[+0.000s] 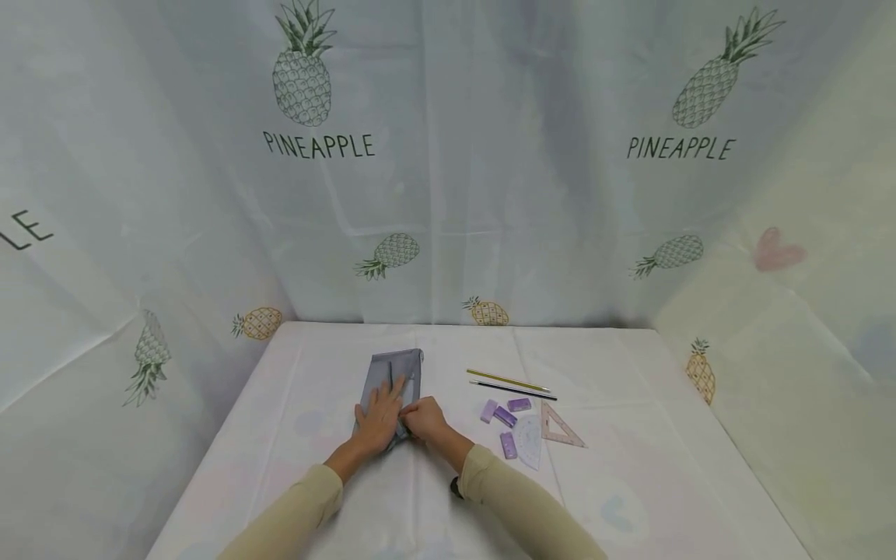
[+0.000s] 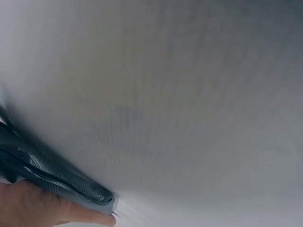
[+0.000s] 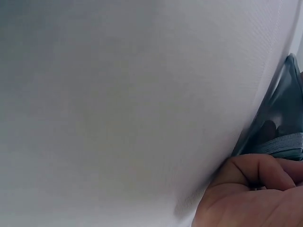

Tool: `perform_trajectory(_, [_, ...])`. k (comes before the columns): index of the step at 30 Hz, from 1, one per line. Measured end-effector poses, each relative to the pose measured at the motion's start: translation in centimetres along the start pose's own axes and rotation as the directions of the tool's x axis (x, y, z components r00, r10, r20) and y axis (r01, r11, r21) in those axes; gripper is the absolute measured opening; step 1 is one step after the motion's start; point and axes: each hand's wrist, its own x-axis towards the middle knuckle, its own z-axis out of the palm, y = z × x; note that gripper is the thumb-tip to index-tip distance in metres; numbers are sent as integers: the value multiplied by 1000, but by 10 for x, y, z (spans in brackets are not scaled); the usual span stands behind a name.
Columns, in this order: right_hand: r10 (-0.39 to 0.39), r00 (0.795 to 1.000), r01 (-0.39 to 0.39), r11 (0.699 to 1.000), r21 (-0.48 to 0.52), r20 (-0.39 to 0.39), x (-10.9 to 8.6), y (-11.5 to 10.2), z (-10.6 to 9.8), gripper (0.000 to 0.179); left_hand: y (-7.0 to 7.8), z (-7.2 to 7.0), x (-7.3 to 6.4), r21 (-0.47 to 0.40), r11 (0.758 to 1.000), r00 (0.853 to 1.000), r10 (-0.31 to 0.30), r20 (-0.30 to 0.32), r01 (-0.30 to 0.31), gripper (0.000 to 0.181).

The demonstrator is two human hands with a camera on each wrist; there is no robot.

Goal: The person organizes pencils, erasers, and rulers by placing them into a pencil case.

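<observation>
A grey-blue mesh zipper pouch [image 1: 397, 362] lies on the table, left of its middle. A dark narrow strip shows on its upper part. My left hand [image 1: 379, 414] rests on the pouch with fingers spread and straight. In the left wrist view, the thumb of that left hand [image 2: 42, 208] lies along the pouch's folded mesh edge [image 2: 61, 182]. At the pouch's lower right side my right hand [image 1: 425, 420] pinches the edge. Up close, the curled fingers of the right hand [image 3: 260, 182] are at the zipper band [image 3: 279, 145]; the pull itself is hidden.
Right of the pouch lie a yellow pencil [image 1: 507, 379], a black pencil [image 1: 514, 390], several purple erasers [image 1: 505, 417], a clear protractor [image 1: 528, 442] and a pink set square [image 1: 560, 429]. A pineapple-print curtain [image 1: 476, 194] surrounds the white-covered table [image 1: 630, 389].
</observation>
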Motion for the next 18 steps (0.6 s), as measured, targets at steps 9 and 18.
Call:
perform_trajectory(9, [-96,982,107,992,-60,161,1,-5,-3,22,-3,3,0,16,1000,1000,3,-7,-3,52])
perform_trajectory(18, [-130,954,117,991,61,271,-8,-1,-17,22,0,2,3,1,999,996,-33,-84,33,63])
